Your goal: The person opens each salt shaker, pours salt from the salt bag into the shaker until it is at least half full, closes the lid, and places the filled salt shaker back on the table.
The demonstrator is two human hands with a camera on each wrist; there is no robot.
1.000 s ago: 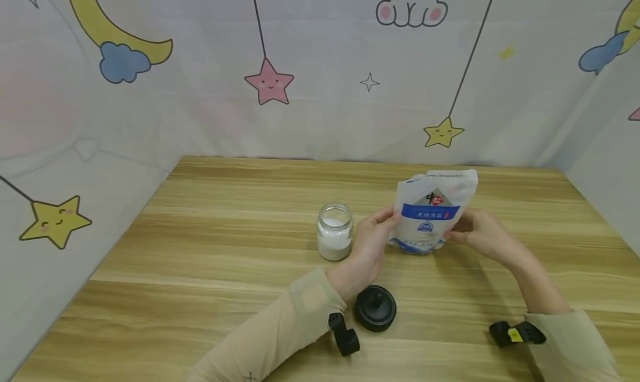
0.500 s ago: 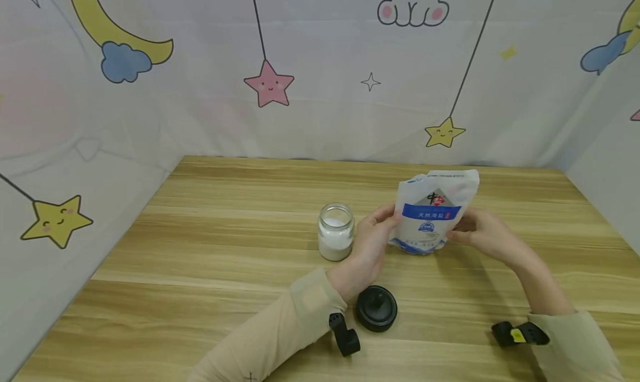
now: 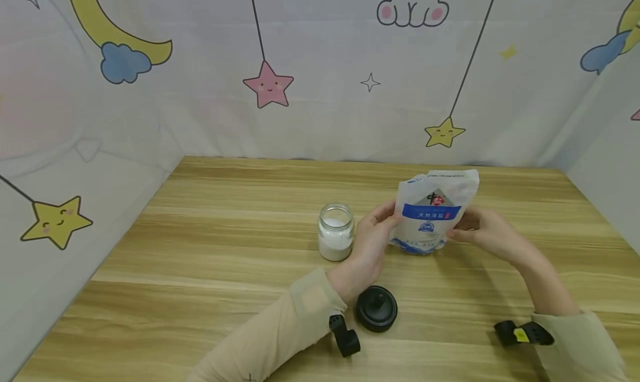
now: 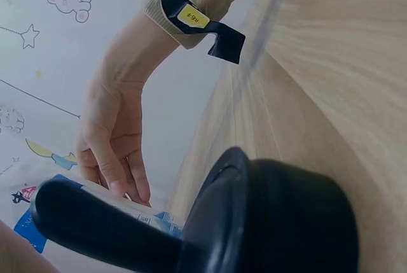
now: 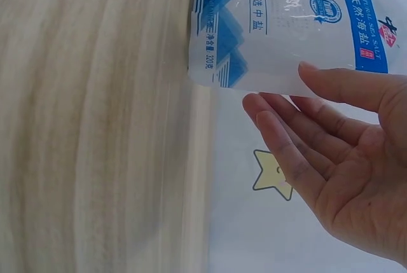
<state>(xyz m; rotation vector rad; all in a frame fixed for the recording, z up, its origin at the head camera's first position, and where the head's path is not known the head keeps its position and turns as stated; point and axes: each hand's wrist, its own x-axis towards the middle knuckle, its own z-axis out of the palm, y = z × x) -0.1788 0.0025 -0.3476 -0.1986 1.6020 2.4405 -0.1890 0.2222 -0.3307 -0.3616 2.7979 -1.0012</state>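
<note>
Upright near the table's back right, a white-and-blue bag of sea salt (image 3: 425,226) is held between both hands. My left hand (image 3: 367,246) grips its left edge, thumb in front. At the right edge my right hand (image 3: 482,232) pinches it, thumb on the front and fingers behind, as the right wrist view of the salt bag (image 5: 280,31) also shows. Just left of my left hand stands a glass jar (image 3: 335,235) without a lid, partly filled with white grains. A black lid (image 3: 376,308) with a knob lies below my left wrist.
The wooden table (image 3: 200,293) carries all of this. A printed cloth (image 3: 320,115) hangs along its back and sides. In the left wrist view the black lid (image 4: 280,216) looms large in front of the bag.
The bag, jar, lid and left hand keep their places. My right wrist and forearm have shifted very slightly to the right, with the hand still on the bag.
</note>
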